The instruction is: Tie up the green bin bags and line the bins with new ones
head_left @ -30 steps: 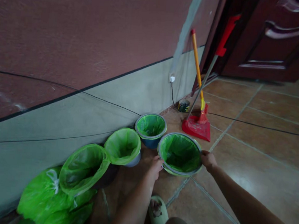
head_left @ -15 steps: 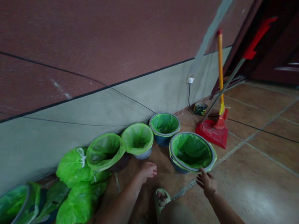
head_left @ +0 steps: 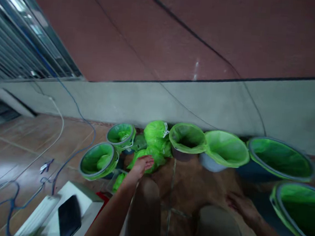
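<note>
My left hand [head_left: 143,165] is held out with fingers stretched, and nothing shows in it. Behind it are filled green garbage bags [head_left: 156,134], one tied with white string; touching cannot be told. My right hand [head_left: 244,206], somewhat blurred, hangs with fingers extended and holds nothing. Nearest to it is a green-lined trash can [head_left: 278,205] at the right edge. Along the wall stand more lined cans: a brown one [head_left: 183,155], a pale one [head_left: 214,163] and a dark blue one [head_left: 256,173].
Two lined cans [head_left: 113,161] [head_left: 133,132] stand left of the bags. A phone [head_left: 69,218] lies on a white box [head_left: 85,203] at lower left. Blue cable [head_left: 75,155] and keys [head_left: 46,165] lie on the tiles. A barred window [head_left: 30,31] is at upper left.
The view has swung left, bringing in the phone, cables and window; the broom and dustpan are out of view. My right hand has come away from the rim of the right-hand can.
</note>
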A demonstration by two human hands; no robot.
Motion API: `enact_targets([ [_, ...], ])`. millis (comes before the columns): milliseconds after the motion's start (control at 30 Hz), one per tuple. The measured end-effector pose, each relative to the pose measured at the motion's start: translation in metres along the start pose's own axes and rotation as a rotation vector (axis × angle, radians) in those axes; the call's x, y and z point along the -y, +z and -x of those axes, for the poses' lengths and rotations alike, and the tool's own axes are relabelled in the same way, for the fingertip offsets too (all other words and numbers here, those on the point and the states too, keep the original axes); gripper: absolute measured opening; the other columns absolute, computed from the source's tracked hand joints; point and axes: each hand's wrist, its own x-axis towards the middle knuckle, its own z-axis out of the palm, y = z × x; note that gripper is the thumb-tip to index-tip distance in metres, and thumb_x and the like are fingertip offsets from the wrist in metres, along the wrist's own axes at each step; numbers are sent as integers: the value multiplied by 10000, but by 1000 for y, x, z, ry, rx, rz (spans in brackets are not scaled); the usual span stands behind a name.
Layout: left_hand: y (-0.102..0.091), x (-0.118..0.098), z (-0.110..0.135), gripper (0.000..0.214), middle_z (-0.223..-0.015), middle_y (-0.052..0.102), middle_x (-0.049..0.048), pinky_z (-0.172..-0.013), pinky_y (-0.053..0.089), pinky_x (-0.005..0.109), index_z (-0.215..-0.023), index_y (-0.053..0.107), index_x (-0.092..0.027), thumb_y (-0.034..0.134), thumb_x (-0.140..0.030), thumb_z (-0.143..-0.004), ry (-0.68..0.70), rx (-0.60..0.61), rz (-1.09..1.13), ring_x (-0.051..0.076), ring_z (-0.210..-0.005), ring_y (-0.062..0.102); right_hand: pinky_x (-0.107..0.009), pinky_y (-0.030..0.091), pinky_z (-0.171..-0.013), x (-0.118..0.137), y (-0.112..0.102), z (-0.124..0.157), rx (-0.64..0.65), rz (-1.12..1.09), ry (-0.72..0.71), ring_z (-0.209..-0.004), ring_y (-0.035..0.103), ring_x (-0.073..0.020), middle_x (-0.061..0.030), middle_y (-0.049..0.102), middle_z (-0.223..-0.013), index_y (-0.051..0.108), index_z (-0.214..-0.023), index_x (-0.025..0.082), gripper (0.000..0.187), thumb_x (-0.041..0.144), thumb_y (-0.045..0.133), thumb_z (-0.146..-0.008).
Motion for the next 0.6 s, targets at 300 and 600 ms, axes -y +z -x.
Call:
enact_targets([
  [300,-180,29,0,62,-656,645,14,-554,462,207,-814,618,-141,626,-163,-758,18,-516,217,99,-542,604,-209,491,-567,114,262,48,410,494,-188,-594,612,-105,-65,711,-834,639,-928,167,133,243,591,-830],
  [600,-253,-61,-86,344,-1081,726,131,-797,515,255,-1167,636,-115,551,-227,-853,203,-628,-517,193,-947,701,-162,423,-532,139,505,66,555,789,-539,-614,606,-101,4,642,-666,637,-877,149,178,259,501,-910],
])
